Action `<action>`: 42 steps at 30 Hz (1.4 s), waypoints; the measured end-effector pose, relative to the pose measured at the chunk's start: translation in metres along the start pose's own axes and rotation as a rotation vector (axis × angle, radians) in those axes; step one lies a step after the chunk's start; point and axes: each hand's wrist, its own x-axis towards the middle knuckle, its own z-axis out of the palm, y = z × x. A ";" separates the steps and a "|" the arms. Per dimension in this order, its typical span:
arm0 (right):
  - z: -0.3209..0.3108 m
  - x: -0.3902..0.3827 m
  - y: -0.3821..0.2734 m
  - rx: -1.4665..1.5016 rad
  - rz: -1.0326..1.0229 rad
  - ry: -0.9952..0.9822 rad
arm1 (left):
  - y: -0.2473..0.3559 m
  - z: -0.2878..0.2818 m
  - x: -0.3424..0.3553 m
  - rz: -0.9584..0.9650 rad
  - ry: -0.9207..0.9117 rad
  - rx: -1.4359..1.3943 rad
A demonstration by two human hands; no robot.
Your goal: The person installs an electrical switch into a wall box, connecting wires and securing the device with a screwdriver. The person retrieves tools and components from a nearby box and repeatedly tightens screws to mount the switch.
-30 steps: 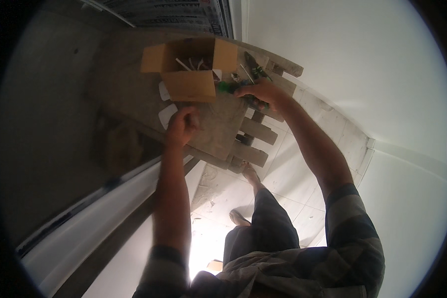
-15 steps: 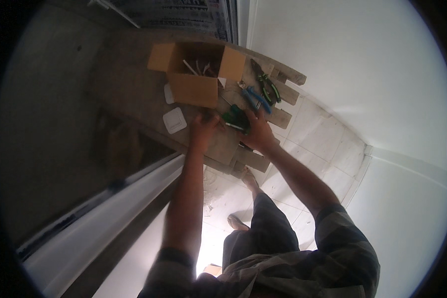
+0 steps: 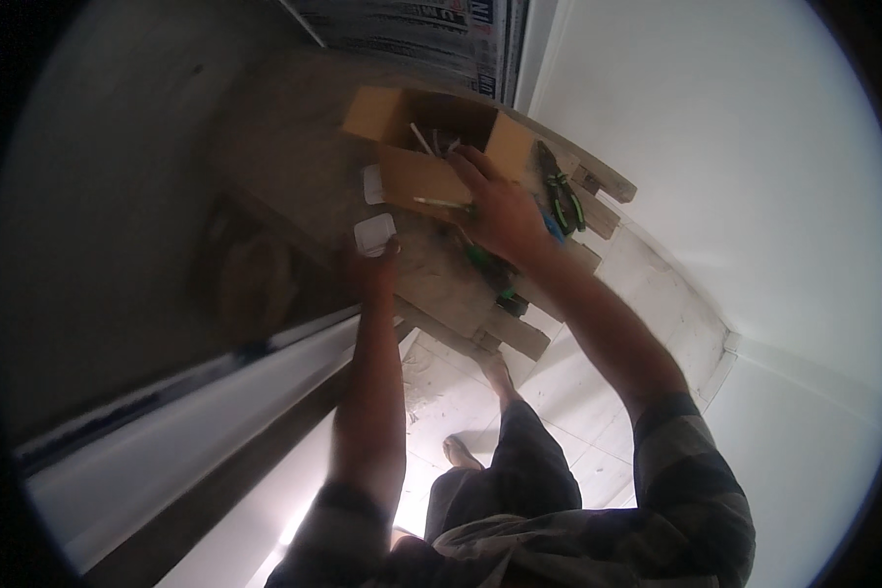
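Observation:
My left hand [image 3: 370, 272] is at a white square plate [image 3: 374, 233] with rounded corners, its thumb closed over the plate's near edge. My right hand [image 3: 505, 218] reaches across the front of an open cardboard box [image 3: 423, 178]. Out of its grip, to the left, sticks a thin pale rod-shaped tool [image 3: 441, 203]; its other end is hidden in the palm. A second white piece [image 3: 372, 184] lies against the box's left side. Below my right forearm rests a green-and-black handled tool [image 3: 495, 272], blurred. Inside the box are a white stick and other small items, partly hidden by my fingers.
Green-and-black pliers [image 3: 561, 191] lie right of the box, with a blue-handled tool [image 3: 553, 227] mostly hidden by my hand. Everything rests on a wooden slatted platform [image 3: 441, 294]. A white wall [image 3: 715, 127] stands to the right; tiled floor [image 3: 647, 274] lies below.
My right hand has left the green-handled tool and moved up and left to the box, carrying the pale rod. My left hand has shifted left onto the white plate. The view has shifted too.

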 end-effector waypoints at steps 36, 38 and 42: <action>-0.100 0.049 0.058 0.099 0.196 0.215 | 0.053 0.013 0.091 0.563 -0.316 0.395; -0.100 0.045 0.058 0.107 0.194 0.212 | 0.053 0.013 0.110 0.571 -0.439 0.386; -0.096 0.042 0.058 0.112 0.198 0.211 | 0.041 0.014 0.146 0.391 -0.480 0.331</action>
